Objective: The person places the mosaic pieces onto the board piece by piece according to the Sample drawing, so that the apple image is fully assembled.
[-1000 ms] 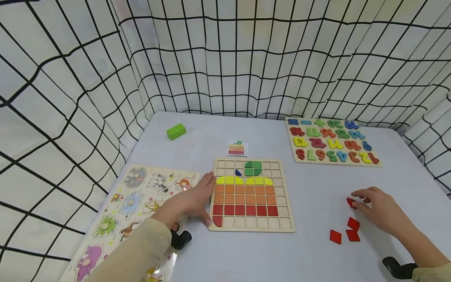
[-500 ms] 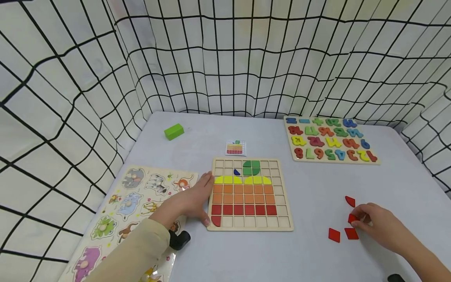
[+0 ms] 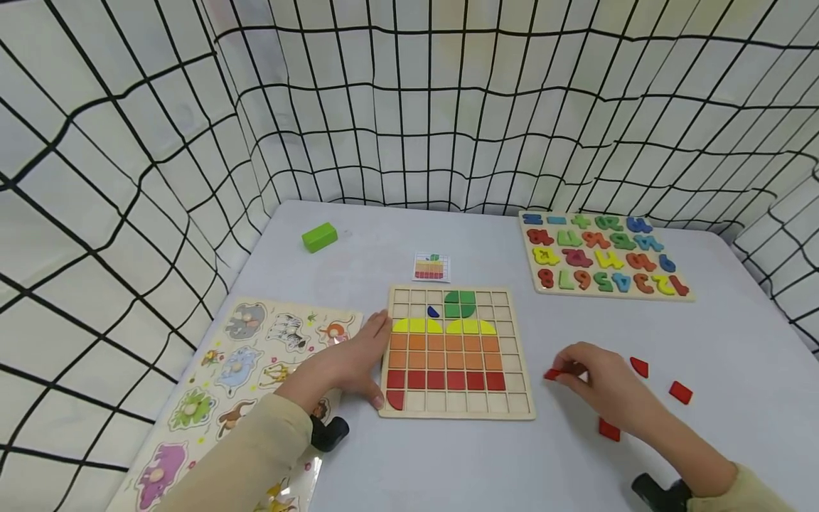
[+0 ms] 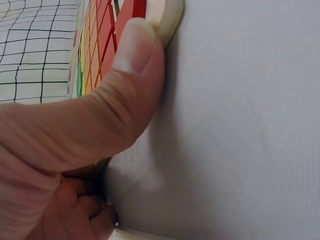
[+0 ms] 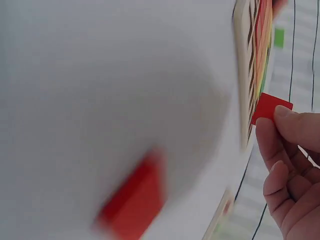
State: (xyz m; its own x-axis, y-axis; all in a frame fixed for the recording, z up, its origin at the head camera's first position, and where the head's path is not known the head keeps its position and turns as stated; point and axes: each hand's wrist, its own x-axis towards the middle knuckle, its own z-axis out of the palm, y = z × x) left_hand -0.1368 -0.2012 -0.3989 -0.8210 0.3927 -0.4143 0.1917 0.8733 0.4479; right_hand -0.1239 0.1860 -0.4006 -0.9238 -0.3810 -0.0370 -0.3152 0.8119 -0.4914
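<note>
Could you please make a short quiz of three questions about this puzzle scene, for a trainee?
1. True or false: the right hand pinches a red square tile.
2. What does the left hand rest against? A) the number puzzle board B) the grid puzzle board C) the green block
3. How many loose red tiles lie on the table near the right hand, not counting the one in its grip?

Key
1. True.
2. B: it lies along the board's left edge, with the thumb at the near corner.
3. Three.
</note>
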